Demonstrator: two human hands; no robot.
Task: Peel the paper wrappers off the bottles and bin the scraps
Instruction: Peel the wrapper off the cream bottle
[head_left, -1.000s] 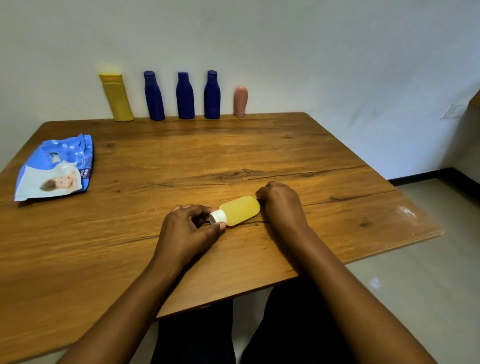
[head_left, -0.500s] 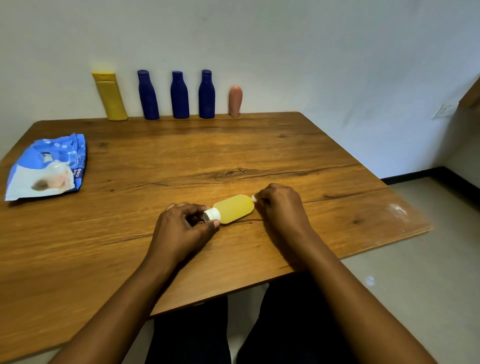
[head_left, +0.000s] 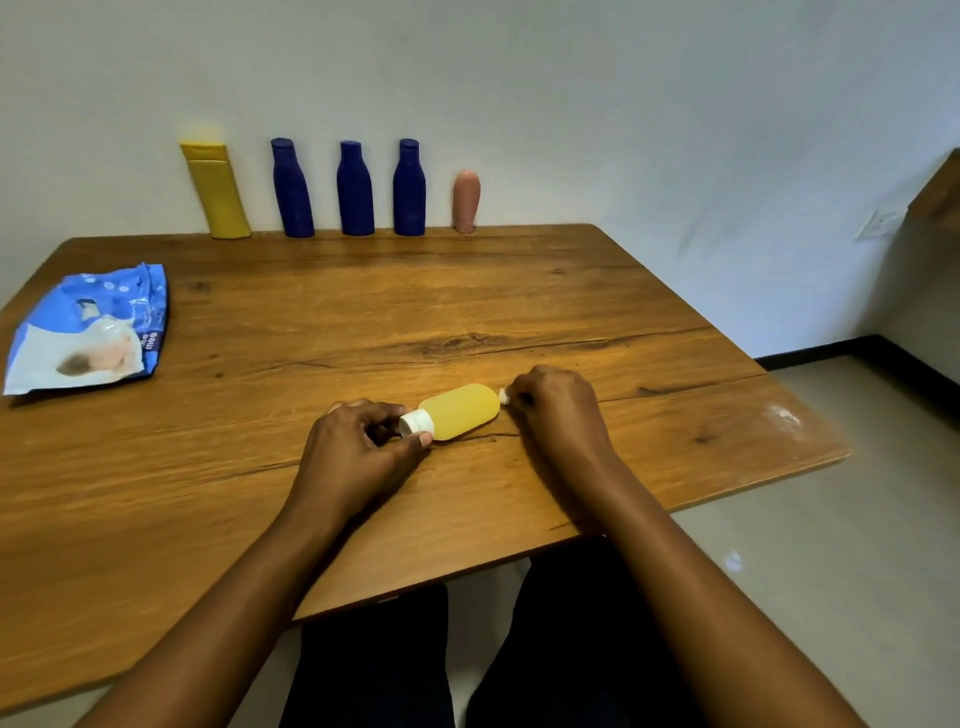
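Forearms stretch in from the near edge of my head view, above dark trousers, and both hands sit on the brown wooden counter (head_left: 467, 291).

The small translucent yellow plastic bottle (head_left: 460, 411) lies on its side on the counter between the two hands, with its cap end towards the left and its rounded base towards the right. My left hand (head_left: 358, 447) has its thumb and fingers (head_left: 387, 411) curled round the white screw cap (head_left: 415, 422), pinching it. My right hand (head_left: 558, 410) is just beside the bottle's base, with its fingers (head_left: 524, 389) clenched. At their tips a small white paper scrap (head_left: 503, 396) shows, pinched and touching the base end. I cannot tell whether the scrap is attached to the bottle.

Farther back on the left edge lies a crumpled blue and white plastic pouch (head_left: 88, 330), well apart from the hands.

Along the far edge, against the pale wall, stands a row: a tall yellow flat bottle (head_left: 215, 192) leaning left, three dark blue plastic bottles (head_left: 355, 189) upright, and a small pink rounded bottle (head_left: 466, 201) at the right end.
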